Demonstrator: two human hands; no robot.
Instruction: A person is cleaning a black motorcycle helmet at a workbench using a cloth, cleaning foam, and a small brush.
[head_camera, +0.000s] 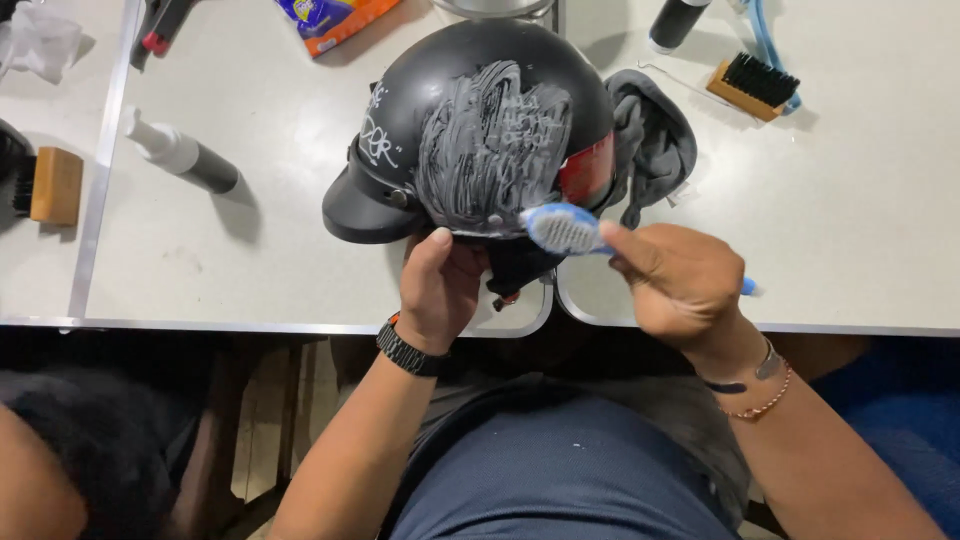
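White table (300, 250): left hand (437, 290) steadies helmet (470, 130), right hand (680, 285) brushing.

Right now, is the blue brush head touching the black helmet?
Touching. The head view shows the brush head pressed against the lower foamy edge of the helmet, held by the right hand.

Matte black helmet (470, 120) with white scrawled lettering at its left side, a streaked grey-white foam patch at centre and a red panel at right. Toothbrush (562, 229): blue head, white bristles. Dark grey cloth (652, 140), upper right. White counter (860, 200). Tan wooden brush (752, 86) with black bristles, upper right. Bottle (182, 154), left: white top, black body.
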